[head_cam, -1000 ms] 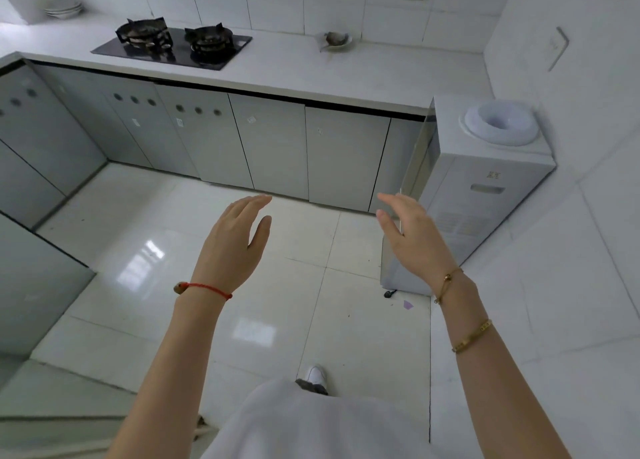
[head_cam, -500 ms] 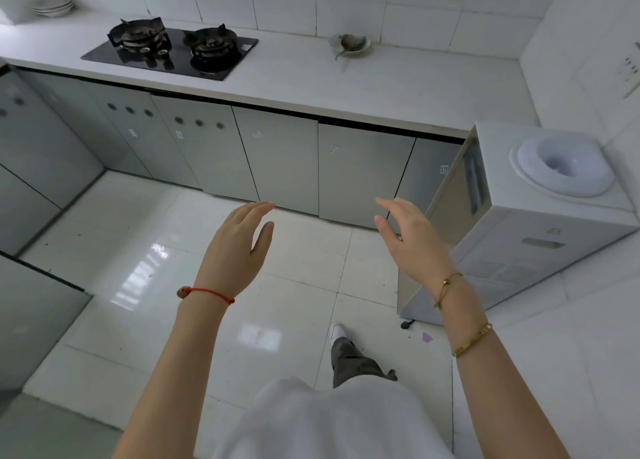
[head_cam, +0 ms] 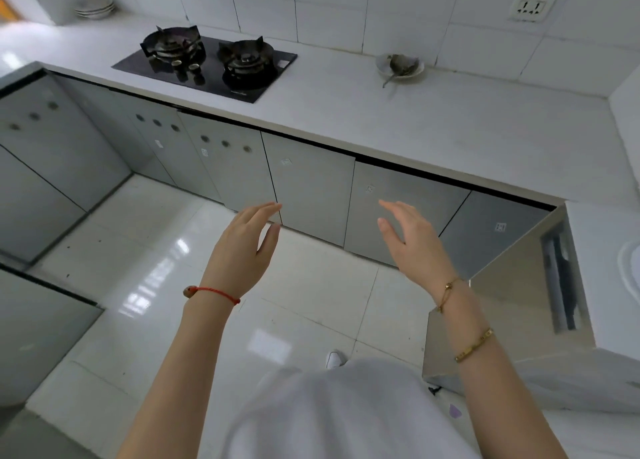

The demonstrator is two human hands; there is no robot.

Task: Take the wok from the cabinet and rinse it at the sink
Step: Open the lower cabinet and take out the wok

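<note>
Here, the left hand (head_cam: 242,247) and right hand (head_cam: 412,240) hang loose with straight fingers, holding nothing, just before the closed cabinet (head_cam: 311,195) doors. No wok shows.

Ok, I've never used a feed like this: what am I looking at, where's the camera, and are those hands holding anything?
There is no machine here. A person wears one wide-angle camera on the head, so you look forward and down along their own arms. The left hand, with a red string at the wrist, and the right hand, with gold bracelets, are both raised, fingers relaxed, holding nothing. They hang in front of a row of shut grey cabinet doors under a white counter. On the counter sit a black two-burner stove, a small dish with a spoon by the wall, and stacked plates in the far corner. A water dispenser stands at the right. No wok or sink shows in this picture.
</note>
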